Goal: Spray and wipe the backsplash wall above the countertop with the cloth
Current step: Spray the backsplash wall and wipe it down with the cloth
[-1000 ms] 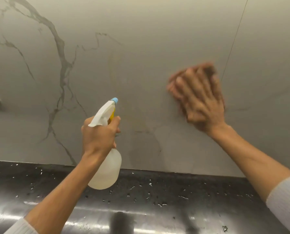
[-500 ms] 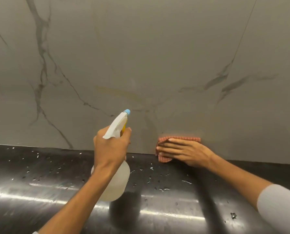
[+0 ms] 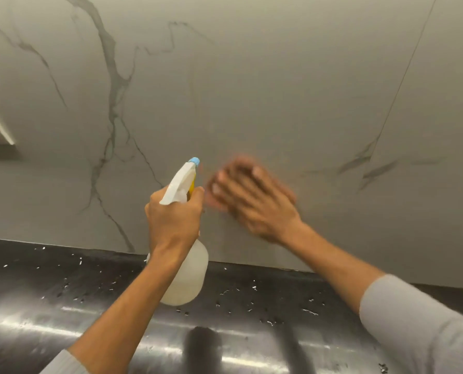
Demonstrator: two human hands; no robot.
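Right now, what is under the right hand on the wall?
The right hand lies flat on the backsplash, blurred. At its edge only a faint reddish smear shows, probably the cloth. The hand covers the rest, so its shape cannot be seen.

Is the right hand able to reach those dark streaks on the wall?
Probably yes. The right hand lies flat on the wall, and only bare wall separates it from the dark streaks.

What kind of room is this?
Probably a kitchen: a dark shiny countertop speckled with droplets runs under a marble-look backsplash wall, and the left hand holds a spray bottle.
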